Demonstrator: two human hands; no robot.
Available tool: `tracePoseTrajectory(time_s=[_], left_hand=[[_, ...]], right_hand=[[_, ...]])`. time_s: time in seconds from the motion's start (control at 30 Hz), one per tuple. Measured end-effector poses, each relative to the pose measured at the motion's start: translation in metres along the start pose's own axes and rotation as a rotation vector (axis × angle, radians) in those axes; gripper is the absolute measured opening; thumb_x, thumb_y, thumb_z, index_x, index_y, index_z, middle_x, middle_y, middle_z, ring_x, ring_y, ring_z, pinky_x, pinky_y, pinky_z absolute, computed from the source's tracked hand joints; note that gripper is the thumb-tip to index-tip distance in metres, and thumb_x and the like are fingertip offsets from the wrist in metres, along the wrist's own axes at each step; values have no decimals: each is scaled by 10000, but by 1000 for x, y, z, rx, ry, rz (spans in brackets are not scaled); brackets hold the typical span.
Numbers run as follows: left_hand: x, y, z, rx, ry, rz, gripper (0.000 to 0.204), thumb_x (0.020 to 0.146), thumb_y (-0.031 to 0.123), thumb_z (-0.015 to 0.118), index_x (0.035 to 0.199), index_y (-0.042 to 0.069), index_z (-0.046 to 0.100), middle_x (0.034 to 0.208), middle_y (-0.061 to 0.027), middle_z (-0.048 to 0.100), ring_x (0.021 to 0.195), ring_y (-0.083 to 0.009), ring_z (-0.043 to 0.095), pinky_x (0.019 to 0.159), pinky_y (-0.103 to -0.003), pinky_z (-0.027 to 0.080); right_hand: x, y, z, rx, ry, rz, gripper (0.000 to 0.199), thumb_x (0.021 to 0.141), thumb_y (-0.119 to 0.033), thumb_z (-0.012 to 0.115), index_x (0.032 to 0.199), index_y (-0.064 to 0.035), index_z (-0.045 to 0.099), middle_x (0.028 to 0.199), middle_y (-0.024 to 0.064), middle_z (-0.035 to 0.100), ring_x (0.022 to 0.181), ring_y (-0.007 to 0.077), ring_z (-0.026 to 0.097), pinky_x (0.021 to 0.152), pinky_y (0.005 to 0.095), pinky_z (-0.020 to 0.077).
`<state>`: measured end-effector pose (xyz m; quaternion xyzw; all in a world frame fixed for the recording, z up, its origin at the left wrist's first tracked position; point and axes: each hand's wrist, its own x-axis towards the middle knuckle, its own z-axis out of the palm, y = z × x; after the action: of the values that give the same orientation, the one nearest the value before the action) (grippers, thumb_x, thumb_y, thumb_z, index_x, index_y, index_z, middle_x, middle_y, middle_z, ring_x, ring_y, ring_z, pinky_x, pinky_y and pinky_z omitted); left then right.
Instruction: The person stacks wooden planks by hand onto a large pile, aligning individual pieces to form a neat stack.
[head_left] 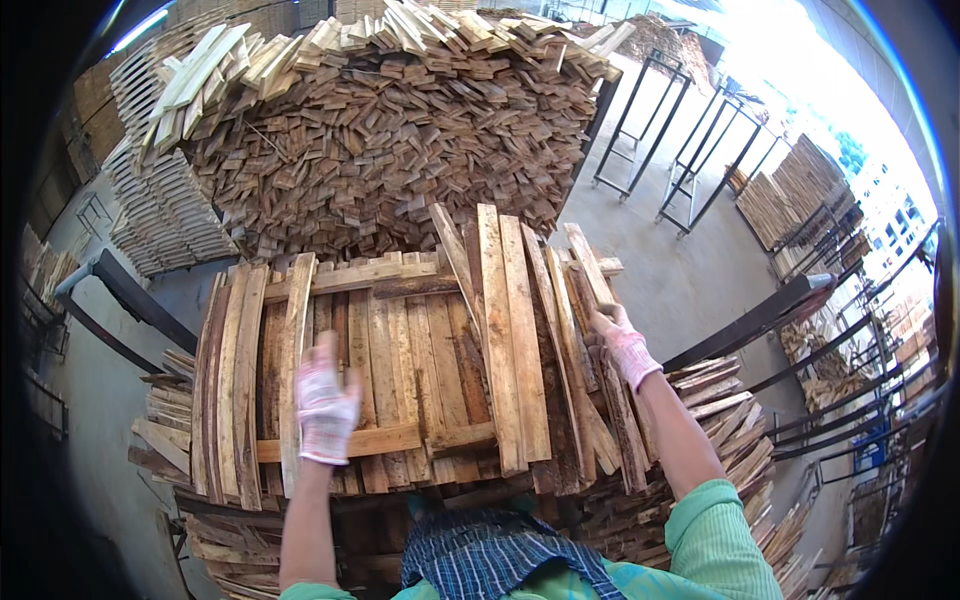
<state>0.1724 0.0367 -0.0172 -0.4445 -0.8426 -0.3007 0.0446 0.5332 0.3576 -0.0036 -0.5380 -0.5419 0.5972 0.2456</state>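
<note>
My left hand (328, 405), in a pinkish-white glove that leaves the fingertips bare, is over the left part of a layer of rough wooden planks. Its fingers are somewhat blurred but look stretched and apart, holding nothing. Right beside it lies a narrow plank (298, 350). At the right side of the layer my right hand (626, 348), gloved the same way, grips the near end of a wooden plank (588, 262) that points away from me. Loose planks (512, 360) lie side by side near the middle right, some slanted across others. Crosswise battens (385, 440) run under them.
A big heap of short wood pieces (400, 160) rises beyond the stack. Dark metal frames (640, 125) stand on the floor at the far right. Dark bars flank the stack, one (140, 300) left and one (750, 320) right. More planks (725, 400) lie lower at the right.
</note>
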Motion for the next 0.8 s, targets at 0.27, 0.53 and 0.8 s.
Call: tracePoseTrajectory(time_s=[0.27,0.53,0.8], left_hand=[[16,229,91,97,-647,-106,933,875,552,656,1603,186,202,1625,-315,133,1470,-555,184,1137,-606,334],[29,186,109,-399,-639,-104,921,819,241,752,1590,182,252,1603,-336,156,1481,-459,253,1191,-415,320],[13,142,94,-993,-387,-276,876,851,89,713,1588,100,239,1549,-196,382,1429,-279,380,1175,-356,336]], right_hand=[[-25,2,89,-764,45,-34,1040,819,-480,788,1598,-114,204,1481,319,405,1359,444,452,1106,463,403],[-33,9,13,-402,-11,-271,929,874,-135,741,1589,-39,156,1479,242,455,1337,329,474,1145,343,362],[-49,-26,32,331,-247,-202,894,838,-145,805,1564,-105,285,1140,91,641,946,158,646,747,313,577]])
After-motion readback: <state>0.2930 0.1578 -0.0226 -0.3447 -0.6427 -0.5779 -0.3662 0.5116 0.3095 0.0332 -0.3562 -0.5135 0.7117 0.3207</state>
